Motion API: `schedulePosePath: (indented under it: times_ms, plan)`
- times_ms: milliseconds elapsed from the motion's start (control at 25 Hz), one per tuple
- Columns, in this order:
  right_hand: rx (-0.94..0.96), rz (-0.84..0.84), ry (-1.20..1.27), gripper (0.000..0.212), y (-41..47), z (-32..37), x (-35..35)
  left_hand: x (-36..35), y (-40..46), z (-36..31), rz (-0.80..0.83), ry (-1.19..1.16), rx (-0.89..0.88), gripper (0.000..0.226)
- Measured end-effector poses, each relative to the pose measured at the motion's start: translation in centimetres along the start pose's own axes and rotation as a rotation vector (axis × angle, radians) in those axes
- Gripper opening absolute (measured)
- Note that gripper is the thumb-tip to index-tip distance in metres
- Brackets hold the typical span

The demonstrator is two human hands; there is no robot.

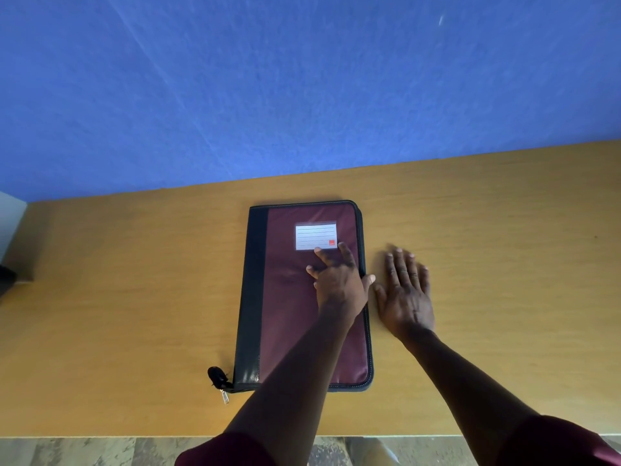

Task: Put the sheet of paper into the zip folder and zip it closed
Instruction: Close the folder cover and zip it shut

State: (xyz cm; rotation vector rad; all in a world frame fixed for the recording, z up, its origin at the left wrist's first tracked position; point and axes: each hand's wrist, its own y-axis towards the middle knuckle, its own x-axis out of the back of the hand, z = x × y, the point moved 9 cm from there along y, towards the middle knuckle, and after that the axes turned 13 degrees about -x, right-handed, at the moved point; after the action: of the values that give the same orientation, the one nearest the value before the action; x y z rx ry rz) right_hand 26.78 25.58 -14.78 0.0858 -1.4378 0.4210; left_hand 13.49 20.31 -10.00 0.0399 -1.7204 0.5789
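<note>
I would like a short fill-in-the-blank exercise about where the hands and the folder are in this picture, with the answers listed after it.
1. The left hand rests on the maroon and black zip folder, just below its white ____.
2. The right hand lies flat on the ____ wooden table, beside the folder.
3. The black zipper pull hangs at the folder's near-____ corner.

Missing words: label; yellow; left
</note>
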Motion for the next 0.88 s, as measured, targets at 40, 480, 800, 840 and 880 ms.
schedulePosePath:
  times_ms: [40,480,800,840,880]
  plan:
    - [0.002,0.007,0.005,0.069,-0.1,0.0,0.1,0.2,-0.2,0.1,-0.012,0.022,-0.027,0.090]
    - [-0.177,0.084,0.336,0.057,-5.6,3.1,0.7,-3.6,-8.6,5.2,-0.122,-0.038,-0.328,0.069]
    - [-0.028,0.019,0.233,0.058,-13.9,9.5,-0.6,-5.9,-17.4,13.7,-0.133,-0.009,-0.328,0.067]
    - [-0.015,0.024,0.220,0.058,-14.8,10.4,-1.0,-6.0,-18.2,14.4,-0.136,-0.027,-0.326,0.067]
    - [-0.002,0.032,0.218,0.058,-15.6,11.4,-1.4,-6.1,-18.9,15.1,-0.139,-0.044,-0.329,0.067]
